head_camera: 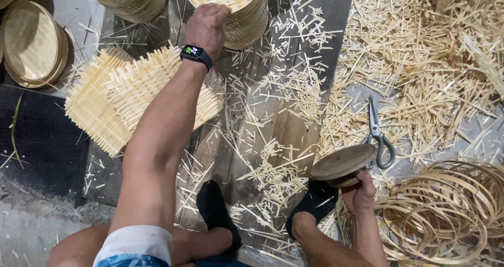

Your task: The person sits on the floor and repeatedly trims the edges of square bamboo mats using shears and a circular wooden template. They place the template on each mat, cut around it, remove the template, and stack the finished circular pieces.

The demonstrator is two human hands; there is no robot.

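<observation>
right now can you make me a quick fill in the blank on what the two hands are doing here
1. The left hand rests on a stack of woven ____.
2. The right hand holds a round wooden ____.
3. The scissors lie on the floor, ____ of any hand.
4. The wrist of the left arm wears a ____.

Missing words: baskets; disc; free; watch

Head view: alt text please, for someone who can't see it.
Seen from above, a seated person's left hand reaches to a stack of woven bamboo trays, while the right hand grips a round wooden disc. Square woven mats, scissors, bamboo hoops and loose bamboo offcuts lie around on the floor.
</observation>
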